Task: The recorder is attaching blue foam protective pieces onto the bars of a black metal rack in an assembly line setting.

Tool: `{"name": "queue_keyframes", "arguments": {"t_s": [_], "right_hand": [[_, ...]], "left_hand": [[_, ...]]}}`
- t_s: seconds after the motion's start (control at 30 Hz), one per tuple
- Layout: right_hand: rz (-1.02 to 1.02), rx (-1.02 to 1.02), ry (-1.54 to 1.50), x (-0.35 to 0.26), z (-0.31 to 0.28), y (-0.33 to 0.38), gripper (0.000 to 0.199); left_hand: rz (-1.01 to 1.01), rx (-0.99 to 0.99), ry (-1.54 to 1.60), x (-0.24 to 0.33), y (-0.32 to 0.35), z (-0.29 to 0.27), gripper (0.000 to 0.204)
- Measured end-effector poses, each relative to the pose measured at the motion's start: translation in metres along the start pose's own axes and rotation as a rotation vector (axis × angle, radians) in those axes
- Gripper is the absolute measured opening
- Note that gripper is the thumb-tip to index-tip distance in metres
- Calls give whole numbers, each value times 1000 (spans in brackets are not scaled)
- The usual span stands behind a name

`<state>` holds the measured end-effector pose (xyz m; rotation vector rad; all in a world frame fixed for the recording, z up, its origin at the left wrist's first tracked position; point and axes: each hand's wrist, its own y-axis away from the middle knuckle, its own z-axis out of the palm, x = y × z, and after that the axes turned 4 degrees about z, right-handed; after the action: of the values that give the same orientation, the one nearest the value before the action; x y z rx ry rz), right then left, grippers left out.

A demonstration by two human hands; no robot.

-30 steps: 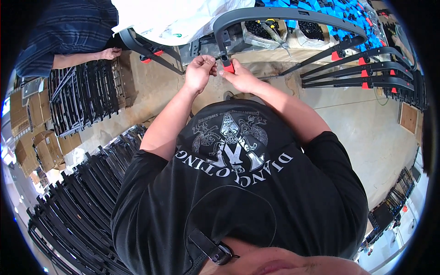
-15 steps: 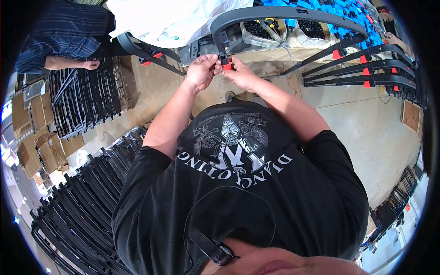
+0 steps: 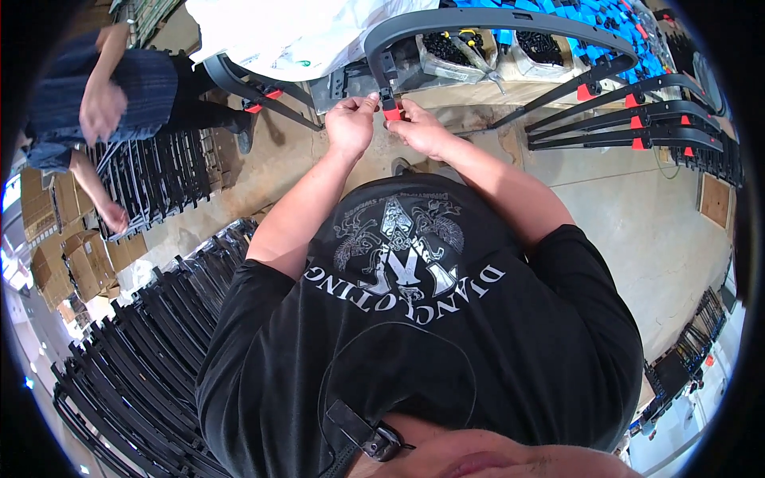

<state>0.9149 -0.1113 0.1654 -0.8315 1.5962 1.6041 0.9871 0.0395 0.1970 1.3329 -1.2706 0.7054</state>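
A dark grey curved tube frame (image 3: 494, 19) arches over the edge of the workbench. A red plastic piece (image 3: 391, 111) sits at its lower left end, below a black fitting. My right hand (image 3: 420, 132) is closed on the red piece, thumb and fingers pressed against its right side. Just left of the same end is my left hand (image 3: 349, 127), its thumb and forefinger pinched together beside the black fitting. Whatever lies between those fingertips is too small or hidden to make out.
Open boxes of small black parts (image 3: 542, 54) and yellow-handled pliers (image 3: 472, 41) lie on the bench, beside a heap of blue pieces (image 3: 594, 36) and white sheeting (image 3: 279, 36). More frames (image 3: 621, 131) lean at right. Black bars (image 3: 151, 334) are stacked lower left. A co-worker (image 3: 119, 88) bends at left.
My left hand's fingertips have shifted slightly left, away from the frame end; my right hand stays on the red piece. The co-worker at left has swung both arms over the stacked bars.
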Motion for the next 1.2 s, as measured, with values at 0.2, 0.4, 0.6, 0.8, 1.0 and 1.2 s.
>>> {"name": "queue_keyframes", "arguments": {"t_s": [0.2, 0.4, 0.6, 0.8, 1.0, 1.2], "right_hand": [[13, 12, 19, -9, -1, 10, 43], [39, -4, 42, -9, -3, 10, 43], [-23, 14, 11, -8, -5, 14, 47], [-2, -26, 23, -4, -8, 11, 45], [-11, 31, 82, -4, -8, 9, 44], [-19, 27, 105, 9, -13, 2, 43]], "left_hand": [[162, 152, -234, 7, 12, 8, 30], [42, 116, -96, -2, 4, 7, 28], [-207, -94, 327, 1, -6, 7, 27], [-358, -210, 287, 12, -10, 10, 38], [-193, -45, 22, 4, -12, 15, 41], [352, 38, -453, 15, 21, 22, 33]]}}
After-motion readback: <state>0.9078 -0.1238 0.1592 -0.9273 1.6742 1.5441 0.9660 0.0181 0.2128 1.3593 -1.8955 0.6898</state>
